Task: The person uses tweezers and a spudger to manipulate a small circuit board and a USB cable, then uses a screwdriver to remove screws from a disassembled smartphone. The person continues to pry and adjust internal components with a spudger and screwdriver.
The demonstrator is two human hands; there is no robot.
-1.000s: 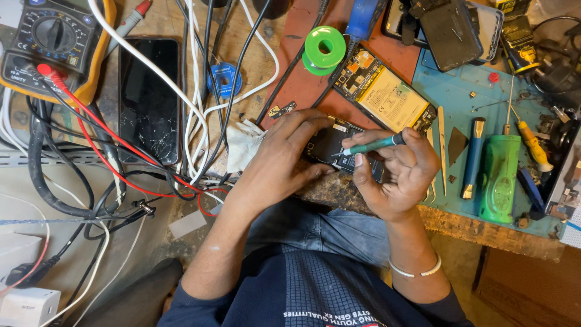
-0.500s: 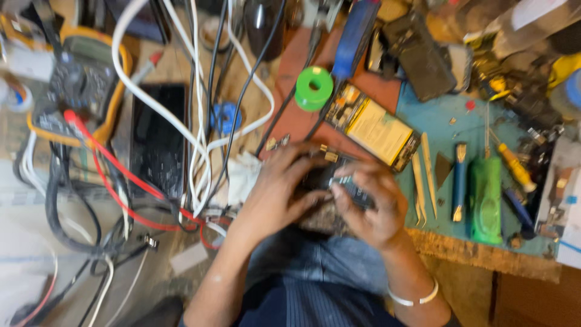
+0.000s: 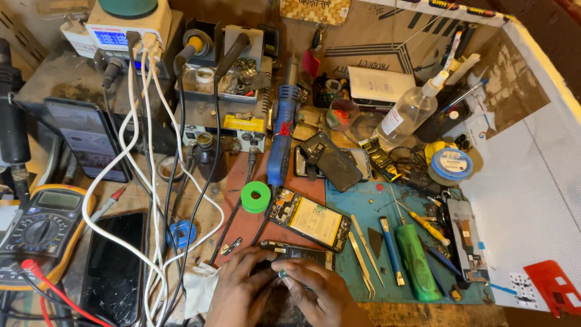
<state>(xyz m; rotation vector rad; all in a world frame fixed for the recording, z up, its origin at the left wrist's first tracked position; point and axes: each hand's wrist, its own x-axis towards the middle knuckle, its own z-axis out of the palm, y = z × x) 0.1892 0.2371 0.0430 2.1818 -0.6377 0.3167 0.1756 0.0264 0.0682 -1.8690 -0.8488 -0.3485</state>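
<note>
Head view looks down on a crowded worktop [image 3: 72, 85], and both hands sit at the very bottom edge, cut off at the wrists. The left hand [image 3: 239, 293] and the right hand [image 3: 318, 297] meet over a small dark phone part [image 3: 296, 251], which lies partly under the fingers so its shape is hard to make out. The left hand's fingers curl around the part's near end, closed on it. The right hand pinches a small greenish tool tip [image 3: 282, 274] against it; most of the tool is hidden inside the grip, so what kind it is cannot be told.

Just beyond the hands lies an opened phone [image 3: 310, 219] with its yellowish battery showing, tilted across the edge of a blue mat [image 3: 363, 209]. A green tape roll [image 3: 255, 197] sits beside it. On the mat, tweezers [image 3: 362, 248], a blue-handled tool [image 3: 391, 249] and a green tube [image 3: 417, 261] lie side by side. To the left, a multimeter [image 3: 39, 227] with a red lead is cut by the frame edge, next to a cracked dark phone [image 3: 115, 266]. White cables [image 3: 151, 157] cross over it, hiding part of the surface.
</note>
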